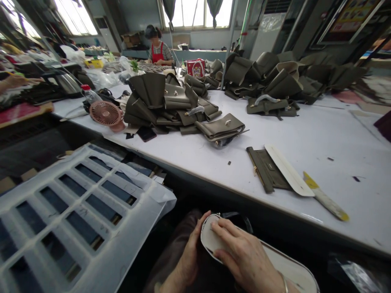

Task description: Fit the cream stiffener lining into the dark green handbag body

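Below the table's front edge, my left hand (190,254) and my right hand (244,256) both grip a long white oval board (285,266) with a dark rim. The left hand holds its rounded end from the side; the right hand's fingers lie flat on top of it. A dark bag piece (236,219) shows just behind the board. On the table straight ahead lie a flat olive leather piece (266,170) with a gold clasp, a second white oval board (288,171) across it, and a yellow-tipped glue spatula (325,198).
A white table (320,134) carries piles of olive bags (180,103) and more at the back (275,77). A pink fan (106,113) and a phone (146,133) sit at the left. A white plastic crate (70,219) stands at my left. A person in a red apron (158,49) sits at the far end.
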### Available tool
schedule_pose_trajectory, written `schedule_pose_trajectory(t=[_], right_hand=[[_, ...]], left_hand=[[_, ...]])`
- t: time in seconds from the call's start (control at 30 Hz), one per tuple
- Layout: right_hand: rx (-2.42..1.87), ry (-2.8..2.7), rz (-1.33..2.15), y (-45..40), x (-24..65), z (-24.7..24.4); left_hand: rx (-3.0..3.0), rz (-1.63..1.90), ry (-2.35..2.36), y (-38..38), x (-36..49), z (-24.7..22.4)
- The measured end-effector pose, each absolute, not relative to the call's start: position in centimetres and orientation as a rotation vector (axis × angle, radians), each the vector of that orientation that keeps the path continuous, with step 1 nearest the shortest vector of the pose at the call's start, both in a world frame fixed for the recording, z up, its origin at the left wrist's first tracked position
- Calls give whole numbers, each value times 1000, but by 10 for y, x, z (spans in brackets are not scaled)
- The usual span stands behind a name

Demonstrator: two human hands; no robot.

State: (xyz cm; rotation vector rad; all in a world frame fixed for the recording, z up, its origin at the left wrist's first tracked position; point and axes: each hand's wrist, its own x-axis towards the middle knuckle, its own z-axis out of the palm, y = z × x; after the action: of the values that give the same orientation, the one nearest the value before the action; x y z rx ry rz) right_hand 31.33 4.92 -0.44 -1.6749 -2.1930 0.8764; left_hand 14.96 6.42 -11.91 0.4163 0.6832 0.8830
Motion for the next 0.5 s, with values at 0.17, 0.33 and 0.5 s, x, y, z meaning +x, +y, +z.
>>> schedule_pose_trajectory(t=[0.17,0.33,0.5], right_hand=[[-1706,-2152,881,48,312,-10],[-1636,-2225,725,44,316,-21],[-1625,-2332,737,47,318,-22]], left_hand=[[382,930,711,63,153,-125],[341,926,686,67,155,-121],[234,929,679,69,160,-117]])
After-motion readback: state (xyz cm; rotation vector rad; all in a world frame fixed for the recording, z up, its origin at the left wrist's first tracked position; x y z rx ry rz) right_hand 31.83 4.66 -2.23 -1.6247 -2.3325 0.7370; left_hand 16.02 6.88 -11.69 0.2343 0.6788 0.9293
